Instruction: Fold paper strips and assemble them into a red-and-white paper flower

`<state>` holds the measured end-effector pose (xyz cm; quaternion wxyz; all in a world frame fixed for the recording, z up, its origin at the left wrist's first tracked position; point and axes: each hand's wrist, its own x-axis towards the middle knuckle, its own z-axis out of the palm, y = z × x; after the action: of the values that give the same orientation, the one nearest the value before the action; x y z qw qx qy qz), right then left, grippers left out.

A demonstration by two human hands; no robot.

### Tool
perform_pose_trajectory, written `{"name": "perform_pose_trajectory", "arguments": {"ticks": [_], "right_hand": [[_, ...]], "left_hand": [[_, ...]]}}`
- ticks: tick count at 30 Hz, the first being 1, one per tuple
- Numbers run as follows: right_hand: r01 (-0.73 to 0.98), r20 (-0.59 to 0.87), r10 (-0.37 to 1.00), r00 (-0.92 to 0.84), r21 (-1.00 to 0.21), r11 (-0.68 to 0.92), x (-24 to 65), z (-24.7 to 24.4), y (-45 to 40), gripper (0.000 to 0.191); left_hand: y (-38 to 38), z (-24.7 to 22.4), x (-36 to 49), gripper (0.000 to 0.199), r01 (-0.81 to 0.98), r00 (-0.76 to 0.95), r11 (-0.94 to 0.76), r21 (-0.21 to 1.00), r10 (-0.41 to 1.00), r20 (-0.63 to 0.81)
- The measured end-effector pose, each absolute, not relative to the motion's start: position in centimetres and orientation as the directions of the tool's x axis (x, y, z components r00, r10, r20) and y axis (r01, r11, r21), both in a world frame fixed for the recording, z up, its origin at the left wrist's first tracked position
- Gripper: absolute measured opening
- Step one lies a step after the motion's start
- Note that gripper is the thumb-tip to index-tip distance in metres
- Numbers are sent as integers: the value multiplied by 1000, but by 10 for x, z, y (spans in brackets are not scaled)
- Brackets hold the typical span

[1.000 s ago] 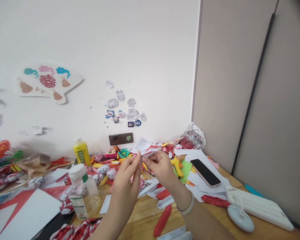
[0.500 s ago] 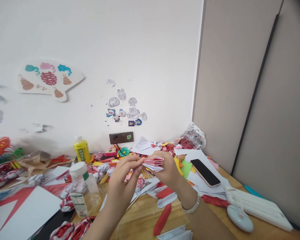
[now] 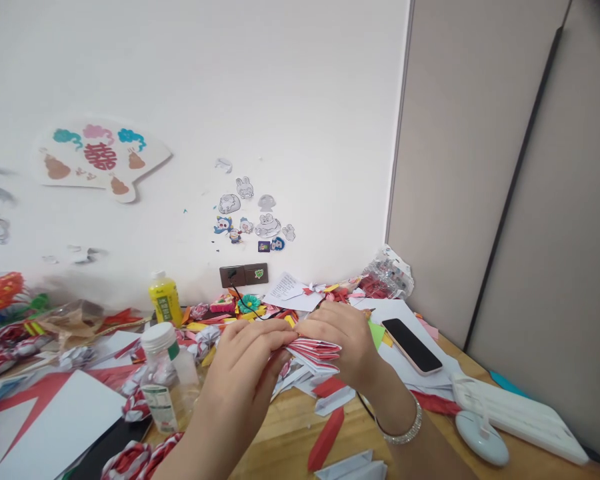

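A bundle of folded red and white paper (image 3: 316, 352) is held up above the table between both hands, its layered edges facing me. My left hand (image 3: 255, 353) pinches its left end between thumb and fingers. My right hand (image 3: 347, 340), with a sparkling bracelet on the wrist, closes round the back and right side of it; some of those fingers are hidden by the paper. Below lie a red folded strip (image 3: 326, 439) and white folded pieces (image 3: 353, 467) on the wooden table.
A clear jar with a white lid (image 3: 159, 337) and a yellow bottle (image 3: 165, 299) stand left. To the right are a phone (image 3: 411, 345) on white sheets, a mouse (image 3: 481, 437) and a white keyboard (image 3: 520, 417). Paper scraps crowd the table along the wall.
Both hands have come nearer and slightly lower with the folded paper, which now shows larger. The fingers of the two hands have drawn together at its top.
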<state>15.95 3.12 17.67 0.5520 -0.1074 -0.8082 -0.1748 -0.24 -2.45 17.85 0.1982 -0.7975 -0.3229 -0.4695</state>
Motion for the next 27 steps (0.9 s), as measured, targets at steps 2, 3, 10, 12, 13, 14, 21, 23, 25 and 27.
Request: {"name": "perform_pose_trajectory", "arguments": {"ticks": [2,3,10,12,13,14,21,23,25,27], "right_hand": [[388,915,27,-403,144,910,160,177,29,20],[383,905,62,-420,115,917,161,178,28,22],[296,679,413,-606,-290,910,170,189,25,18],[236,632,467,-619,-417,878,172,189,28,13],[187,611,493,-620,-494,849,173,189,31,10],[133,591,517,-619,-570,811,173,188,33,10],[-111,479,571,-667,-822,559,168,179,45,23],[-120,451,604,-657,-854,507,166,178,46,26],[-99,427,637,-642,-870,483,165,178,47,28],[-79,418,658,-627,-874,480,165,179,47,29]], "left_hand": [[-26,181,-3,19,690,336,-722,51,383,861],[-26,182,-3,18,680,306,-721,129,439,845],[-8,173,-2,14,156,139,-484,861,874,466],[-3,169,-1,19,30,130,-391,920,914,384],[-1,168,0,21,-21,134,-357,934,925,357],[0,167,1,23,-67,145,-326,943,932,332],[2,164,10,29,-287,351,-139,948,905,239],[4,161,9,31,-294,373,-99,951,904,210],[7,159,8,31,-297,387,-66,953,903,184],[8,159,8,29,-307,400,-38,951,902,165]]}}
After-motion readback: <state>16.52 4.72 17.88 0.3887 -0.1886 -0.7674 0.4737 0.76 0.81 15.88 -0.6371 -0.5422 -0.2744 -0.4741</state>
